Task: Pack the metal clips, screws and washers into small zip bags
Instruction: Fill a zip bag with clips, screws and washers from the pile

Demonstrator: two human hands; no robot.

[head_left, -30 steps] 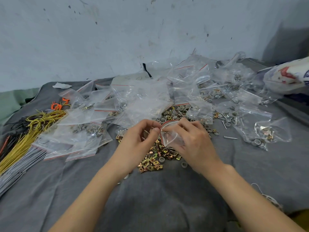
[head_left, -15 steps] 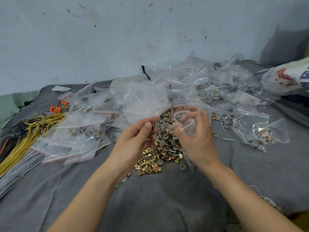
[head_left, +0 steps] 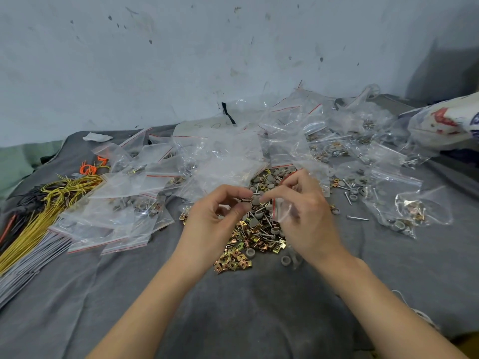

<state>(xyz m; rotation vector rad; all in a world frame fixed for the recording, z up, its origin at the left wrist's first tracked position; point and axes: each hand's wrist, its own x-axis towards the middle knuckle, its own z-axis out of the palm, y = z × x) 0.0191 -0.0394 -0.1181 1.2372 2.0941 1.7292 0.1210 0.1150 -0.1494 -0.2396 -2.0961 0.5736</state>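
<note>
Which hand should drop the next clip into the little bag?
Probably left. The left hand pinches a metal clip beside the zip bag, which the right hand is holding.

Gold clips (head_left: 241,246), grey washers (head_left: 272,178) and screws (head_left: 265,233) lie heaped together — one small red-striped zip bag (head_left: 283,212) hangs crumpled above.

Around the Work Area

A grey cloth (head_left: 246,307) covers the surface below a scuffed pale wall (head_left: 181,60). At the left lie yellow wires (head_left: 44,211), grey strands (head_left: 26,265), orange loops (head_left: 89,168) and black wires (head_left: 23,200). A white paper scrap (head_left: 97,137) sits near the wall. A printed bag (head_left: 445,125) lies at the far right.
</note>
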